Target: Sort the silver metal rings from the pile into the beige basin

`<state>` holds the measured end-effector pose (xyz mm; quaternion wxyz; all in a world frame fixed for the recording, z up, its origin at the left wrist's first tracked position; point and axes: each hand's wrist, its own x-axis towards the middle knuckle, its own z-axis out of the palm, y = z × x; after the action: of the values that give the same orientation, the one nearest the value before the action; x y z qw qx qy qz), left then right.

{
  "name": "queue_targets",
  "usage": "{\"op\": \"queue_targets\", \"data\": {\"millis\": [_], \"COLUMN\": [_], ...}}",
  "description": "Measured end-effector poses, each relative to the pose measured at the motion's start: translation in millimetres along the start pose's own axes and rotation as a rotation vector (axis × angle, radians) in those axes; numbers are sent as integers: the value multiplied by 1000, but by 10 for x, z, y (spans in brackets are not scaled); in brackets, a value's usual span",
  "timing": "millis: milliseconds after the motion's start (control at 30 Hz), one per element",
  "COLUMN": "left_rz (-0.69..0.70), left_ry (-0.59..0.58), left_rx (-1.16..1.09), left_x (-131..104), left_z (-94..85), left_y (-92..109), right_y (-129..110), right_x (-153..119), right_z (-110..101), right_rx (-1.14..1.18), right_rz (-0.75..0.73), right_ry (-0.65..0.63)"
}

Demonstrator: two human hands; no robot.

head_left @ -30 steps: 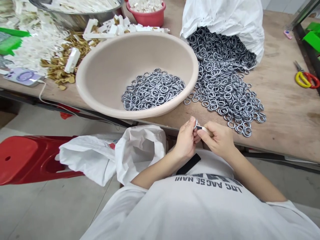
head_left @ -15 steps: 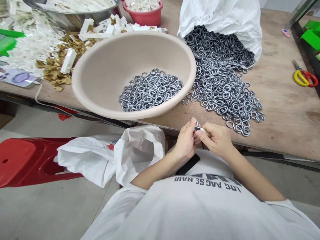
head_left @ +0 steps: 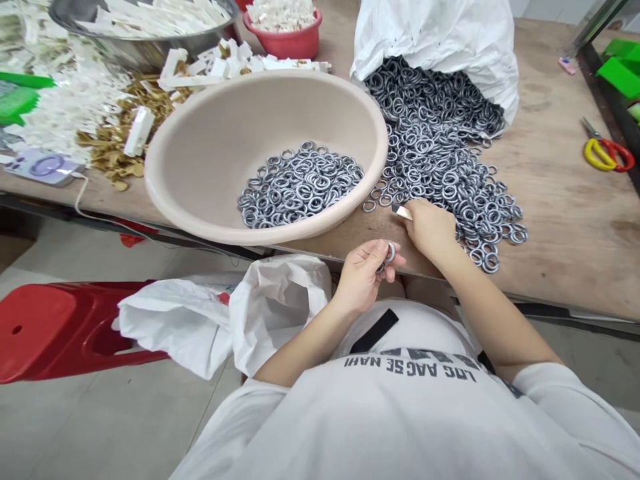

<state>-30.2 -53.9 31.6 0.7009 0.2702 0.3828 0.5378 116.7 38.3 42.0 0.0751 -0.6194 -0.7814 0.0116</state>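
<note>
Grey rings lie in a loose pile (head_left: pixel 445 167) on the table, and more of them form a heap (head_left: pixel 305 183) inside the wide beige basin (head_left: pixel 200 147). My left hand (head_left: pixel 365 273), just off the table's front edge, pinches a grey ring (head_left: pixel 390 252) between thumb and fingers. Another ring may be tucked under those fingers; I cannot make it out. At the near edge of the pile is my right hand (head_left: pixel 433 230), closed around a small white-handled tool with a dark flat tip (head_left: pixel 402 212). Its fingertips are partly hidden from view.
Behind the pile, a white sack (head_left: pixel 435 33) lies with its mouth open. Scissors (head_left: pixel 607 152) rest at the right. Left of the basin are gold-coloured pieces (head_left: pixel 115 143), white parts and a phone (head_left: pixel 43 165). Below the table edge stand white bags (head_left: pixel 270 313) and a red stool (head_left: pixel 45 327).
My hands have come apart. The right one moved up and forward to the ring pile with the tool, while the left one stays near the table edge holding the ring.
</note>
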Motion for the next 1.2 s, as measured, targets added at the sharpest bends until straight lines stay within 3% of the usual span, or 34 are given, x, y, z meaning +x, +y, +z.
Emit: {"op": "queue_targets", "data": {"millis": [233,433,533,667,767,933,1067,1200], "left_rz": [15,81,101,74,62,159,213,231], "left_ry": [59,89,113,79,16,41,24,-1], "left_rx": [-112,-142,-123,-52,-12,3,116,167], "left_x": [139,168,152,137,134,143,137,121], "left_z": [-96,-106,-89,36,175,246,167,145], "left_y": [58,95,80,-23,-130,-208,-183,-181], "right_y": [51,98,143,64,-86,-199,-99,-33], "right_x": [-197,-148,-187,-410,-607,-771,-746,-697], "right_z": [-65,-31,-19,-23,33,140,38,-60], "right_rx": [36,169,550,1347,1600,1558,1369,1387], "right_rz": [-102,-126,-92,54,135,82,37,15], "right_ry": [-28,4,86,-5,2,108,161,67]}}
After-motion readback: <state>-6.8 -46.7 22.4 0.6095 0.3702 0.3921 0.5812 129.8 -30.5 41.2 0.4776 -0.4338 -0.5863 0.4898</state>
